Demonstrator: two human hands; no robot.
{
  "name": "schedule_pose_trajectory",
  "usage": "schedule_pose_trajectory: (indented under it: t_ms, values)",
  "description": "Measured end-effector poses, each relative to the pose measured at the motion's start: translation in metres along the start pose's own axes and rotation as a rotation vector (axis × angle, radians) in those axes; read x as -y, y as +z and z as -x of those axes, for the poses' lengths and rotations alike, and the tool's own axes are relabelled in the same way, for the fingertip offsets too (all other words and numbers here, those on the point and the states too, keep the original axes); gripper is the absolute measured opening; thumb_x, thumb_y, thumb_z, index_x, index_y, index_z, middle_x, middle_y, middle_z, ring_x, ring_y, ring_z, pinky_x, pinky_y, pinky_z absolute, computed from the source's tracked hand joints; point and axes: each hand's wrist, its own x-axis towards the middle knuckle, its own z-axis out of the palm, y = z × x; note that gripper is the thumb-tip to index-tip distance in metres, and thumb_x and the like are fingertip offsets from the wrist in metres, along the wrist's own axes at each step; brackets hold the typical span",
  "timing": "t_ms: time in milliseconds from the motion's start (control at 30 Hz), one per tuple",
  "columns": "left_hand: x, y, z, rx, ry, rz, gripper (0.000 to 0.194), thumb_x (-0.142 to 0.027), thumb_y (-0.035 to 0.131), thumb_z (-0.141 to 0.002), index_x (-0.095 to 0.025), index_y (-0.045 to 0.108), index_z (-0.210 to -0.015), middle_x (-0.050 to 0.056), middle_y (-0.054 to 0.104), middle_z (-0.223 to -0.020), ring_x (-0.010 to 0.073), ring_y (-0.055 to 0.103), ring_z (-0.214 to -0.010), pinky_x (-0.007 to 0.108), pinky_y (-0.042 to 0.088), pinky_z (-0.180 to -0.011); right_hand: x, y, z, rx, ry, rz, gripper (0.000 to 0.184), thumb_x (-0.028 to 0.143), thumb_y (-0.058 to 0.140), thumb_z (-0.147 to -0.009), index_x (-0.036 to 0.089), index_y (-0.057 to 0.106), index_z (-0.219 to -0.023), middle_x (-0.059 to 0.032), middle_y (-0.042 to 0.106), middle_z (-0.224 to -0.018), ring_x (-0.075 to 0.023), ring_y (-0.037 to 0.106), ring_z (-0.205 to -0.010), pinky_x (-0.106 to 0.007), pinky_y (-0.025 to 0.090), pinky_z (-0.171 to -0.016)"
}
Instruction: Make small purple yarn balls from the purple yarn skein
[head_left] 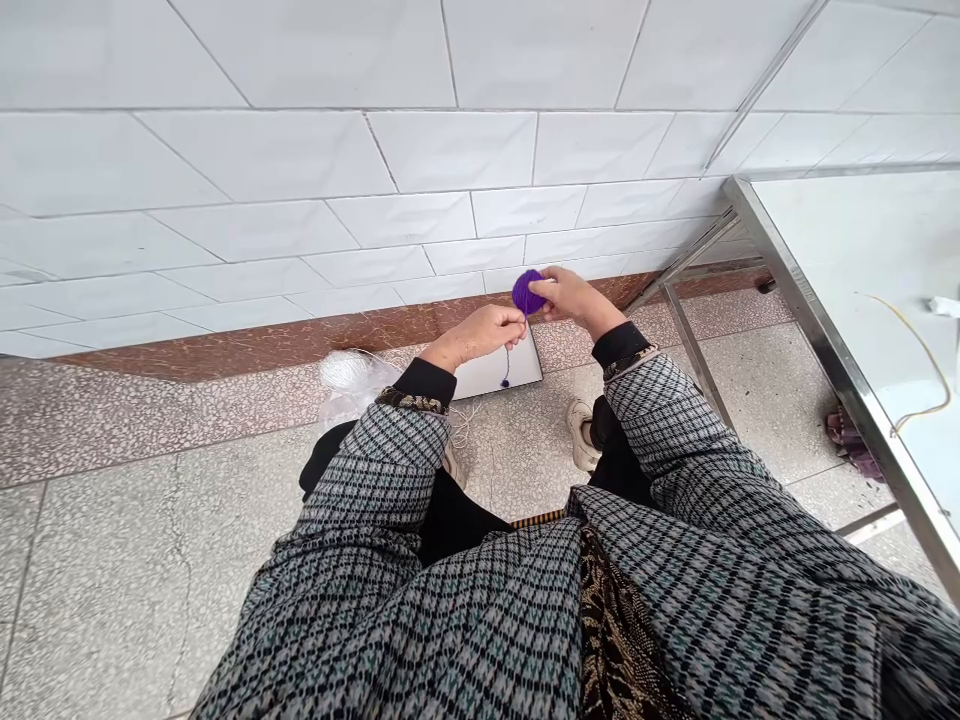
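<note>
A ball of purple yarn (528, 291) is held up in front of me by my right hand (564, 295), whose fingers and thumb close around its right side. My left hand (491, 332) is just to the left and a little lower, its fingers pinched on the yarn strand that comes off the ball. Below that pinch the dark strand hangs down to a small dark tangle (505, 383), seen against a white flat box or board (480, 377). The palm sides of both hands are hidden.
White string in a clear plastic bag (346, 375) lies on the floor to the left, with loose white cord (466, 425) by my foot. A metal-framed table (840, 350) stands at the right, a yellowish cord (934, 360) on it. The tiled wall (465, 150) rises ahead.
</note>
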Motion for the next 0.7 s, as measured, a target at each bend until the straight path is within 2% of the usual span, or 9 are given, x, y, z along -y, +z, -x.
schedule_pose_trajectory:
  t_ms: [133,233,367,467,600,700]
  values:
    - [0.001,0.001,-0.001,0.001,-0.028,0.004,0.024,-0.012,0.053,-0.09,-0.019,0.061,-0.069,0.0,0.061,-0.067,0.0135,0.059,-0.065,0.028,0.048,-0.073,0.005,-0.004,0.006,0.183,-0.033,-0.427,0.017,0.02,0.057,-0.108,0.017,0.055,-0.091,0.0039,0.057,-0.064,-0.0073,0.048,-0.049,-0.017,0.048,-0.049]
    - [0.003,0.0,-0.002,-0.04,-0.052,-0.001,0.022,-0.014,0.055,-0.09,-0.019,0.061,-0.069,0.0,0.061,-0.068,0.0135,0.058,-0.066,0.028,0.048,-0.073,0.004,-0.008,0.009,0.297,-0.06,-0.497,0.017,0.024,0.058,-0.108,0.017,0.054,-0.093,0.0054,0.056,-0.061,-0.0072,0.047,-0.048,-0.016,0.045,-0.047]
    - [0.005,-0.003,-0.003,-0.11,-0.114,-0.025,0.021,-0.015,0.057,-0.088,-0.019,0.06,-0.068,0.0,0.061,-0.067,0.0142,0.057,-0.065,0.028,0.045,-0.071,0.0,-0.013,0.01,0.451,-0.107,-0.377,0.021,0.034,0.066,-0.104,0.017,0.055,-0.096,0.0042,0.06,-0.061,-0.0084,0.051,-0.046,-0.018,0.048,-0.047]
    - [0.008,-0.006,-0.004,-0.158,-0.155,-0.033,0.022,-0.021,0.059,-0.088,-0.019,0.059,-0.067,0.0,0.059,-0.064,0.0146,0.055,-0.064,0.029,0.042,-0.068,0.001,-0.015,0.013,0.548,-0.109,-0.22,0.019,0.032,0.069,-0.101,0.016,0.06,-0.103,0.0013,0.067,-0.069,-0.0086,0.056,-0.047,-0.019,0.049,-0.048]
    - [0.015,-0.01,-0.006,-0.278,-0.175,0.002,0.02,-0.022,0.056,-0.086,-0.019,0.061,-0.067,0.0,0.059,-0.064,0.0147,0.053,-0.063,0.028,0.04,-0.065,0.002,-0.012,0.015,0.524,-0.052,0.083,0.01,0.019,0.07,-0.097,0.014,0.066,-0.105,0.001,0.067,-0.072,-0.0085,0.056,-0.048,-0.018,0.047,-0.046]
    - [0.018,-0.01,-0.007,-0.297,-0.154,0.047,0.016,-0.019,0.054,-0.081,-0.02,0.061,-0.066,0.0,0.06,-0.064,0.0143,0.053,-0.063,0.027,0.041,-0.065,0.001,-0.007,0.012,0.486,-0.022,0.298,0.011,0.012,0.075,-0.091,0.015,0.068,-0.099,-0.0004,0.067,-0.073,-0.0104,0.058,-0.05,-0.02,0.049,-0.047]
